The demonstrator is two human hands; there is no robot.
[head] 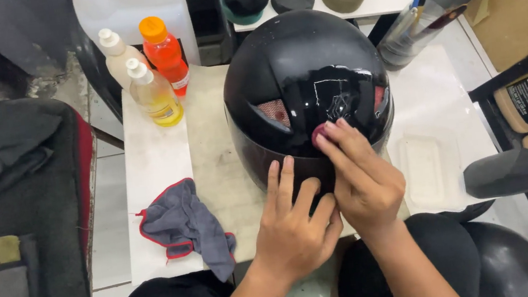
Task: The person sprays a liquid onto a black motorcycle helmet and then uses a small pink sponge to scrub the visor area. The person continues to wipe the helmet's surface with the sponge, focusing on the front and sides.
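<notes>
A glossy black helmet (307,89) sits on a pale surface (158,161), and the right hand (361,177) pinches a small pink pad (319,133) against the shell just beneath its fingers (337,143). The left hand (294,229), fingers (280,183) pressed flat and close together, steadies the lower rim. The shell above the fingers already shines, so the rubbing seems partly done; a grey cloth (186,225) lies unused left of them.
</notes>
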